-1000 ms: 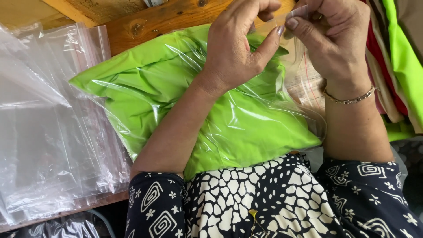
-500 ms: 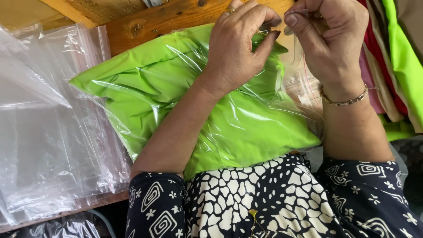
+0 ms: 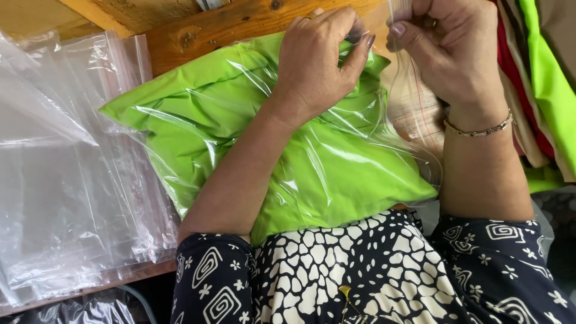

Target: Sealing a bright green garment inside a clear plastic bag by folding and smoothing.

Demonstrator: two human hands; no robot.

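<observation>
A clear zip bag (image 3: 414, 114) lies across a wooden table, stuffed with a folded bright green cloth (image 3: 240, 126). My left hand (image 3: 318, 60) rests on the bag's top right part, thumb and fingers pinching the plastic near its open end. My right hand (image 3: 450, 48), with a thin bracelet at the wrist, pinches the bag's red-lined zip strip at the far right and holds it up. The two hands are close together at the bag's mouth.
A stack of empty clear zip bags (image 3: 66, 180) covers the table's left side. A wooden beam (image 3: 216, 27) runs along the back. Folded cloths in red, cream and bright green (image 3: 546, 78) are piled at the right. My patterned dark dress fills the bottom.
My left thumb and fingers have closed onto the plastic at the bag's mouth. My right hand has pulled the zip strip a little higher and to the right.
</observation>
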